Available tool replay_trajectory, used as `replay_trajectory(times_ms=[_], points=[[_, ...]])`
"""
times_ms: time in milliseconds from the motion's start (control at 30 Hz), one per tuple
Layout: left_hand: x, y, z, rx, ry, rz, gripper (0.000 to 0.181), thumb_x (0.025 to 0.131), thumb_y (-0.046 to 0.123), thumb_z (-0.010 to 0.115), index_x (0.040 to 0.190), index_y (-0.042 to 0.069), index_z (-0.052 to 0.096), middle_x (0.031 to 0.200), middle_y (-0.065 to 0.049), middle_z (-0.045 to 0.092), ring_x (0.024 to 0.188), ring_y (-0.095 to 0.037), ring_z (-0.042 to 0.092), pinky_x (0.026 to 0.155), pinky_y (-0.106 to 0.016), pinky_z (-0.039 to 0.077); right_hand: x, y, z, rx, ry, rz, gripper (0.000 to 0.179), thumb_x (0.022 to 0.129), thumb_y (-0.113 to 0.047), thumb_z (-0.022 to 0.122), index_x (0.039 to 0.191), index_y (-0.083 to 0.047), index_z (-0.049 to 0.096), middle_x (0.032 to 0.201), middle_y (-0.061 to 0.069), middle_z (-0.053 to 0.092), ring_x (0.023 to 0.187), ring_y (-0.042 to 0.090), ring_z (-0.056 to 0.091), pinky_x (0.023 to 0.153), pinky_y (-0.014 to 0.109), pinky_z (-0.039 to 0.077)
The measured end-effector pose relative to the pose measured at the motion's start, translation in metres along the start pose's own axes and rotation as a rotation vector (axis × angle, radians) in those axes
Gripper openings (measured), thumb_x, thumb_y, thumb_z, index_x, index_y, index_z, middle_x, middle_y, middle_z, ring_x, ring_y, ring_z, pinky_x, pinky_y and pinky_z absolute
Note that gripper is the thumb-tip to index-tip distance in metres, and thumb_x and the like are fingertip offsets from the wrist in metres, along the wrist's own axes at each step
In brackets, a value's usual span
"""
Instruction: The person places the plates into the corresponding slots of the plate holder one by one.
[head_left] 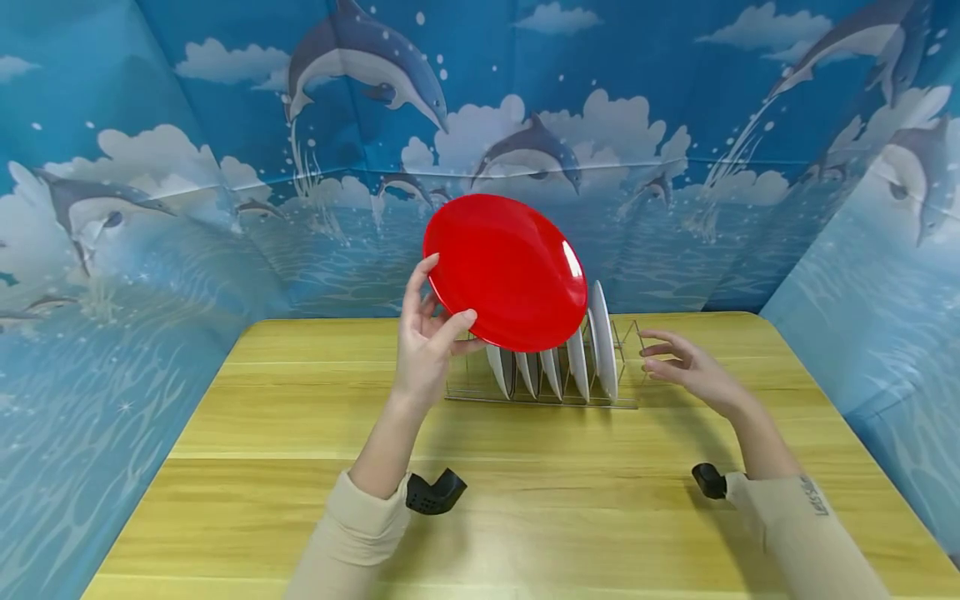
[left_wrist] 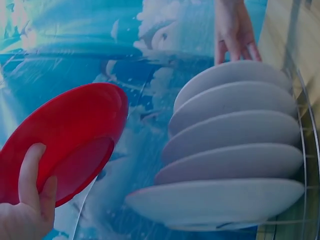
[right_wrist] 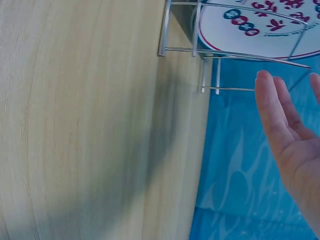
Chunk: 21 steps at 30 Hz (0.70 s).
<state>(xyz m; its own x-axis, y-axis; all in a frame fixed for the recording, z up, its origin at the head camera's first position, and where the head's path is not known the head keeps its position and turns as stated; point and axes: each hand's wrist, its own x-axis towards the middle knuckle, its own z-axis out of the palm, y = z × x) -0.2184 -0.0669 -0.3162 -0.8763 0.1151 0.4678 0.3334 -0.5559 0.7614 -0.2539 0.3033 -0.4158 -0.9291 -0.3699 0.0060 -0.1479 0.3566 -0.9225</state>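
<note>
My left hand (head_left: 429, 350) grips a red plate (head_left: 510, 271) by its left edge, thumb on the front face and fingers behind, and holds it tilted above the table. Behind and below it stands a wire dish rack (head_left: 540, 398) with several white plates (left_wrist: 230, 130) upright in a row. The red plate hides part of the rack in the head view. At the rack's right end is my right hand (head_left: 686, 367), its fingers loosely bent and holding nothing. In the right wrist view, the rightmost plate (right_wrist: 260, 25) shows printed lettering and a red rim line.
The rack stands toward the back of a wooden table (head_left: 562, 500). A cloth backdrop (head_left: 360, 233) printed with dolphins and waves hangs behind the table and along both sides. Black wrist devices (head_left: 435, 492) sit at both sleeve cuffs.
</note>
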Motion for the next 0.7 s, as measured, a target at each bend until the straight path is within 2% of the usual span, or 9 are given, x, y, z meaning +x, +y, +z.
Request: replay_trajectory(times_ms=[133, 400, 567, 700], points=[[0.001, 0.013, -0.013, -0.005, 0.034, 0.021, 0.064, 0.085, -0.01, 0.048, 0.138, 0.022, 0.031, 0.136, -0.013, 0.035, 0.118, -0.032, 0.042, 0.07, -0.038, 0.056, 0.005, 0.004, 0.002, 0.025, -0.015, 0.026, 0.057, 0.094, -0.018, 0.052, 0.141, -0.001, 0.025, 0.13, 0.029, 0.035, 0.101, 0.004, 0.056, 0.09, 0.044, 0.048], [0.003, 0.034, -0.037, 0.036, 0.095, 0.072, 0.07, 0.082, -0.013, 0.049, 0.139, 0.022, 0.03, 0.138, -0.012, 0.032, 0.123, -0.034, 0.037, 0.072, -0.04, 0.055, 0.009, 0.009, 0.002, 0.105, -0.024, 0.072, 0.055, 0.094, -0.019, 0.051, 0.14, -0.001, 0.027, 0.122, 0.03, 0.038, 0.101, 0.016, 0.058, 0.092, 0.052, 0.043], [0.002, 0.041, -0.053, 0.095, 0.146, 0.094, 0.071, 0.081, -0.014, 0.051, 0.139, 0.022, 0.031, 0.138, -0.012, 0.033, 0.124, -0.034, 0.036, 0.073, -0.038, 0.055, 0.009, 0.007, 0.003, 0.123, -0.028, 0.074, 0.056, 0.095, -0.018, 0.051, 0.14, 0.002, 0.024, 0.12, 0.029, 0.039, 0.099, 0.016, 0.059, 0.091, 0.052, 0.044], [0.0, 0.043, -0.063, 0.136, 0.187, 0.086, 0.071, 0.081, -0.014, 0.052, 0.139, 0.022, 0.031, 0.137, -0.012, 0.034, 0.123, -0.033, 0.036, 0.072, -0.037, 0.056, 0.011, 0.006, 0.003, 0.128, -0.025, 0.072, 0.054, 0.095, -0.017, 0.051, 0.14, 0.001, 0.026, 0.118, 0.027, 0.041, 0.098, 0.016, 0.059, 0.089, 0.05, 0.046]])
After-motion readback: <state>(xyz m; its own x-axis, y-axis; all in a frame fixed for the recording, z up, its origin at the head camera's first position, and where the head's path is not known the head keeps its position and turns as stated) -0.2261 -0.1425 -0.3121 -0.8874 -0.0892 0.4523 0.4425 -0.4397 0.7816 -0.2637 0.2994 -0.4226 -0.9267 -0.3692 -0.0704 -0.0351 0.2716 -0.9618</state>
